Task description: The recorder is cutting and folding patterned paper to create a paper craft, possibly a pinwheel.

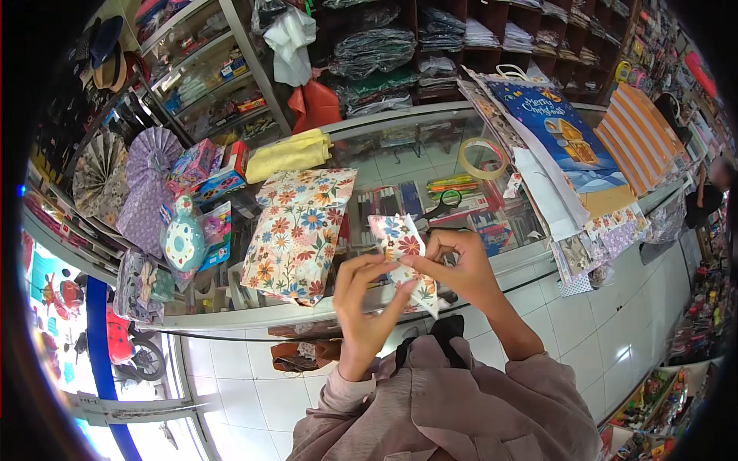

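Note:
Above the near edge of the glass counter, both hands hold a small strip of floral wrapping paper, folded and with white underside showing at its edges. My left hand has thumb and fingertips on its left and lower part. My right hand pinches it on the right side, with the thumb lying across the front. Left of the hands lies a larger package in matching floral paper. Scissors with black and green handles rest on the glass just beyond my right hand.
A tape roll lies farther back. On the right, paper sheets and gift bags are stacked. To the left are folded yellow cloth, a bagged duck-shaped item, toy boxes and fan-folded purple wraps. A person stands at far right.

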The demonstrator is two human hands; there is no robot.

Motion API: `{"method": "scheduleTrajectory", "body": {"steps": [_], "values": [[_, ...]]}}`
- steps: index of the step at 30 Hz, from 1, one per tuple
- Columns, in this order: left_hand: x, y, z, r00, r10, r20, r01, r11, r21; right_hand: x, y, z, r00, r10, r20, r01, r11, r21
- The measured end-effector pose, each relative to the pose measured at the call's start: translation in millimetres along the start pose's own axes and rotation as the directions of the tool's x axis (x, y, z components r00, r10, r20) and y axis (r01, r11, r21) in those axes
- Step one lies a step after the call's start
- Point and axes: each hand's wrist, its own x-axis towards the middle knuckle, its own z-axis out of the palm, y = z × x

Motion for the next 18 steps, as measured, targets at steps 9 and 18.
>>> {"method": "scheduleTrajectory", "body": {"steps": [9, 18], "values": [[-3.9, 2.4, 14.3, 0.99, -0.129, 0.064, 0.143, 0.944, -0.299, -5.4, 1.6, 0.6, 0.984, -0.175, 0.038, 0.176, 0.984, -0.016], [-10.2, 5.5, 14.4, 0.935, -0.254, 0.247, 0.351, 0.748, -0.563, -9.8, 1.0, -5.8, 0.973, -0.216, 0.075, 0.223, 0.97, -0.095]]}}
